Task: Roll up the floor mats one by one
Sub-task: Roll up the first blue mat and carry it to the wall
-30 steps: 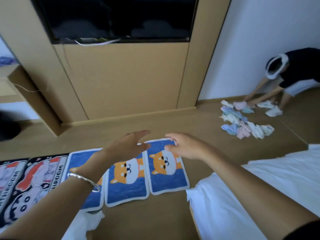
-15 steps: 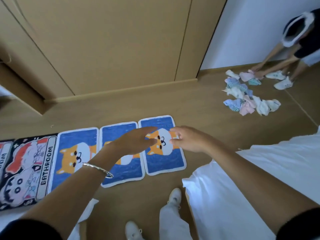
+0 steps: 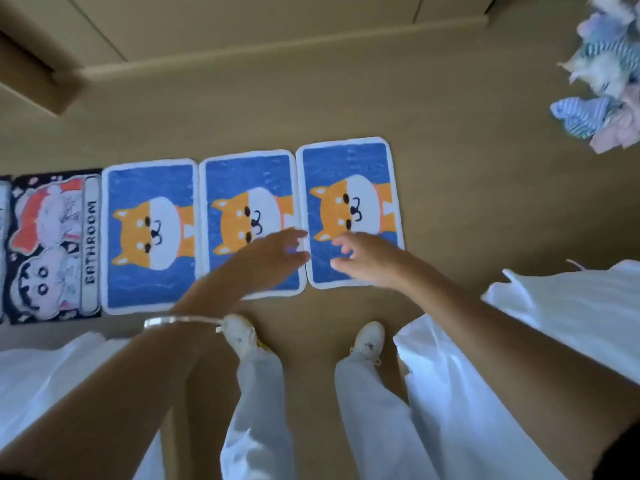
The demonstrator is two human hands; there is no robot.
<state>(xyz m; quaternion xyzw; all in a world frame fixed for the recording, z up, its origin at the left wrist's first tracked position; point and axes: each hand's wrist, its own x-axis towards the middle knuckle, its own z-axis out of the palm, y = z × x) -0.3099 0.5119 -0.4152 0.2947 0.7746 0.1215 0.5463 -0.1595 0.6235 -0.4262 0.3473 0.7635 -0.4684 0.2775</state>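
Observation:
Three blue floor mats with an orange dog lie flat side by side on the brown floor: the left mat (image 3: pixel 149 233), the middle mat (image 3: pixel 247 188) and the right mat (image 3: pixel 349 174). A black "BATHROOM" cartoon mat (image 3: pixel 55 247) lies to their left. My left hand (image 3: pixel 266 259) reaches over the near part of the middle mat, fingers stretched toward the seam with the right mat. Over the near end of the right mat hovers my right hand (image 3: pixel 363 259), its fingers loosely spread. Neither hand holds anything.
My two white shoes (image 3: pixel 239 334) stand just before the mats. White bedding (image 3: pixel 568 327) lies at the right and more white cloth (image 3: pixel 45 372) at the left. A pile of small clothes (image 3: pixel 602 81) is at the far right. A wooden cabinet base (image 3: pixel 242 53) runs behind.
The view has tilted down, so my legs and shoes now show. Both hands have dropped lower toward the near ends of the middle and right mats. The other person is out of view.

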